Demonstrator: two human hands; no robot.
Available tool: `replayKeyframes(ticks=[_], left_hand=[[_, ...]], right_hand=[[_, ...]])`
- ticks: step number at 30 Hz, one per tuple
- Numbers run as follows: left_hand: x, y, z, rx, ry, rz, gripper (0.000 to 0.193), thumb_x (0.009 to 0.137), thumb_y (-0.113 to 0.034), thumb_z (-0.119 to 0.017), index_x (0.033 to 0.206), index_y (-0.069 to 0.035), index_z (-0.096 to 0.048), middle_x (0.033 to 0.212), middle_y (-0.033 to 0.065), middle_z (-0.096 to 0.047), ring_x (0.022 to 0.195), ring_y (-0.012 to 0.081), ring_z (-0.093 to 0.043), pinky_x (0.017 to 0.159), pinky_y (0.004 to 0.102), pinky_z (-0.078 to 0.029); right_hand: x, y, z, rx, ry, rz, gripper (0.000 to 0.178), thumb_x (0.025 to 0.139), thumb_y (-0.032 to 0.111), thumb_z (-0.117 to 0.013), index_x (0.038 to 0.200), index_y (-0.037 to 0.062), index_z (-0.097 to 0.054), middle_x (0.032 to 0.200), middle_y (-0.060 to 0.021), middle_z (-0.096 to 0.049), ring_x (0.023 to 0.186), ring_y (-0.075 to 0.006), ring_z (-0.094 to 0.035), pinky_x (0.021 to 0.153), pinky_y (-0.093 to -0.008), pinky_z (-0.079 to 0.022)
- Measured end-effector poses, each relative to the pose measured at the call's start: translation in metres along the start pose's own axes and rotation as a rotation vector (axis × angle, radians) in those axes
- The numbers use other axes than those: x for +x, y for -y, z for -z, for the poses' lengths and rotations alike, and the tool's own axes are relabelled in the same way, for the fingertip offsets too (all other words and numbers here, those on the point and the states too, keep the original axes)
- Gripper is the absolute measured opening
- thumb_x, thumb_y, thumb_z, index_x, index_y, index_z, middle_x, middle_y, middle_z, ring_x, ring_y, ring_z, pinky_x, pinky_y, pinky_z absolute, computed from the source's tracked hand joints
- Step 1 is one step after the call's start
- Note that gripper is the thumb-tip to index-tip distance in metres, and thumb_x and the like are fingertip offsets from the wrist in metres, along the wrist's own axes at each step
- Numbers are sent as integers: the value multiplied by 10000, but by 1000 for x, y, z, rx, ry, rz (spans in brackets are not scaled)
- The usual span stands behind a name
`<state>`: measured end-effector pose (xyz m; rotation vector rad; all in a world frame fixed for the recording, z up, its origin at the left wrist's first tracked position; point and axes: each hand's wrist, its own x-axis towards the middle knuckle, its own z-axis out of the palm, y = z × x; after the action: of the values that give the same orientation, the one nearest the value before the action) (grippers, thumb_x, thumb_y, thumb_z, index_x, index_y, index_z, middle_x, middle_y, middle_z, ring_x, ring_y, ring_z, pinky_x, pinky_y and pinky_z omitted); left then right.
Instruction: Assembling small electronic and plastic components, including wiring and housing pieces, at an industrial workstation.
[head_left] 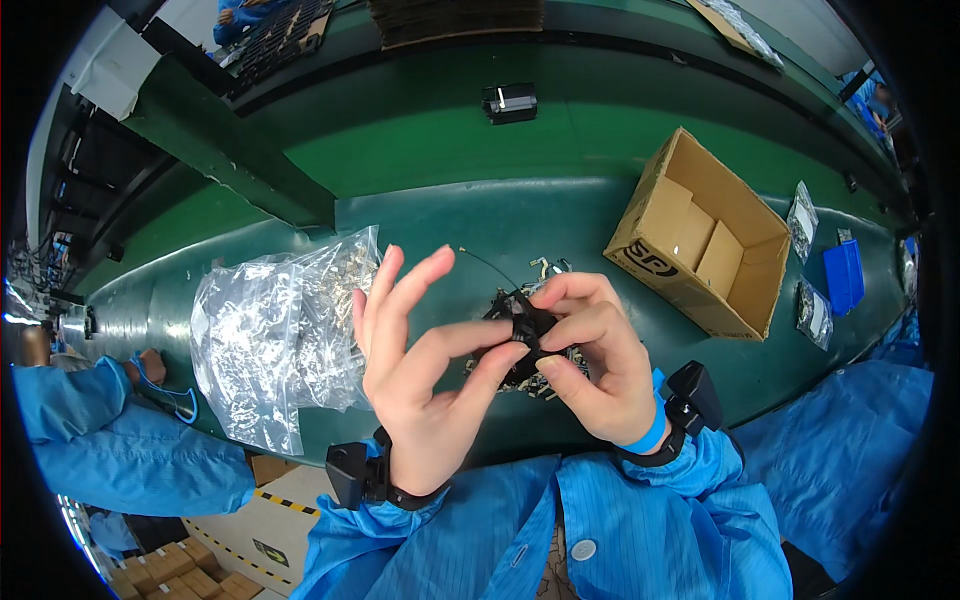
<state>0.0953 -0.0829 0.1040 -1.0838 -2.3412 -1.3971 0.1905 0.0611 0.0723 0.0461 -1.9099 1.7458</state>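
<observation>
Between both hands, above the green bench, is a small black part (524, 326) with a thin black cable rising from it to a tiny gold-coloured tip at the upper left. My left hand (420, 380) pinches its left side with thumb and forefinger, the other fingers raised. On the other side my right hand (605, 355) grips it between thumb and bent fingers. The fingers cover much of the part, so its exact kind is unclear. Beneath the hands lies a pile of small metal and black pieces (545, 386), partly hidden.
Clear plastic bags (255, 345) of small parts lie left of my hands. An open cardboard box (650, 215) stands at the back right, beside small bags (814, 314) and a blue tray (845, 275). A green post (235, 140) rises back left. Blue-sleeved people (130, 440) sit either side.
</observation>
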Motion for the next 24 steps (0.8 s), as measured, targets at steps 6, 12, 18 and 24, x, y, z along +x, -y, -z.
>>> replayKeyframes(ticks=[6, 12, 18, 24], left_hand=[[-1, 9, 1, -240, -7, 90, 188, 651, -79, -815, 816, -111, -730, 1231, 117, -591, 1304, 375, -427, 1074, 499, -291], [1, 6, 1, -188, 52, 33, 189, 647, -61, -800, 809, -134, -738, 1189, 98, -592, 1266, 371, -453, 1076, 503, -293], [2, 1, 3, 162, 30, -207, 267, 609, -93, -816, 838, -214, -749, 1160, 50, -610, 1229, 317, -484, 1080, 517, -282], [-8, 7, -2, 395, -71, -414, 258, 676, -199, -761, 908, -312, -750, 1143, -10, -643, 1177, 230, -506, 1111, 506, -227]], right_hand=[[0, 4, 5, -80, 32, -16, 196, 794, -9, -655, 958, 53, -566, 1186, -165, -490, 1053, -272, -531, 922, -369, -430], [0, 3, 4, -63, 53, -11, 217, 792, -9, -647, 976, 55, -550, 1170, -163, -491, 1064, -278, -509, 944, -376, -411], [-2, 5, 0, 78, -25, -113, 299, 804, 6, -634, 1086, 38, -539, 1170, -154, -488, 1084, -275, -497, 953, -368, -408], [2, 6, 4, -64, 11, -37, 296, 819, 2, -607, 1110, 31, -562, 1140, -144, -510, 1024, -268, -534, 904, -346, -440]])
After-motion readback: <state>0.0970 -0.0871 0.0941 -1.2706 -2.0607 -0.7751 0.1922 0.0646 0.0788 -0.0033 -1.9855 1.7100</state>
